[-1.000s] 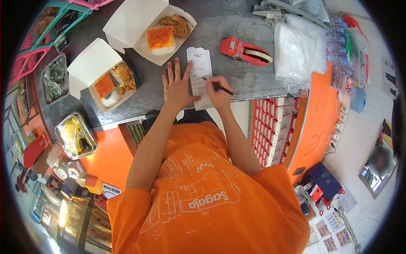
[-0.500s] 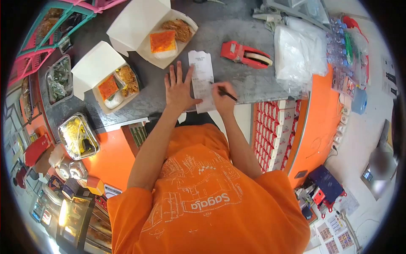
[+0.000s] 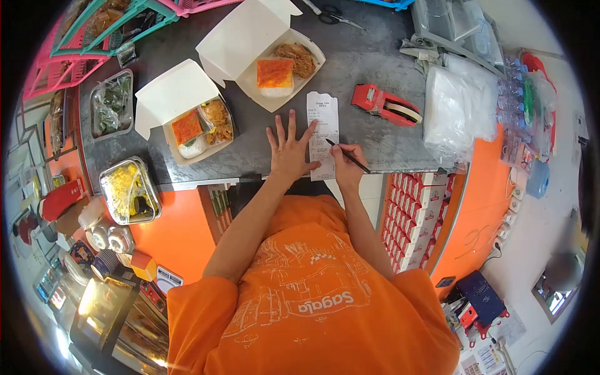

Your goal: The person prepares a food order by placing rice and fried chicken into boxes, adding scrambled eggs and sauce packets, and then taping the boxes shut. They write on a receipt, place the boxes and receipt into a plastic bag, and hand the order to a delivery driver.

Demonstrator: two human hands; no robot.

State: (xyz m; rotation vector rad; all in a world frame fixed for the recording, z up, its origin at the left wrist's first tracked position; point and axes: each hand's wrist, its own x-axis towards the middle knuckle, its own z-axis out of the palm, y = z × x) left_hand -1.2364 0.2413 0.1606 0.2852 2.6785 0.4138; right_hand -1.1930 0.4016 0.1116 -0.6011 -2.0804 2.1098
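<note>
A long white receipt point(image 3: 322, 119) lies on the grey counter, its lower end at the front edge. My left hand point(image 3: 289, 152) is spread flat beside it, with fingertips on the paper's left side. A black pen point(image 3: 354, 160) is gripped in my right hand point(image 3: 347, 164), its tip on the right part of the receipt. Behind my left hand stands an open white box point(image 3: 275, 74) with fried chicken and a red-topped piece over rice. Another open box point(image 3: 199, 131) with similar food sits farther left.
Right of the receipt is a red tape dispenser point(image 3: 386, 105), then clear plastic bags point(image 3: 459, 103). Scissors point(image 3: 340, 17) lie at the back. On the left are a tub of greens point(image 3: 112, 104), a tub of yellow food point(image 3: 129, 190) and pink and green baskets point(image 3: 69, 65).
The view has shifted, so the counter and its items appear farther right. The pen's tip is now plainly visible on the receipt. My left hand remains spread beside the paper.
</note>
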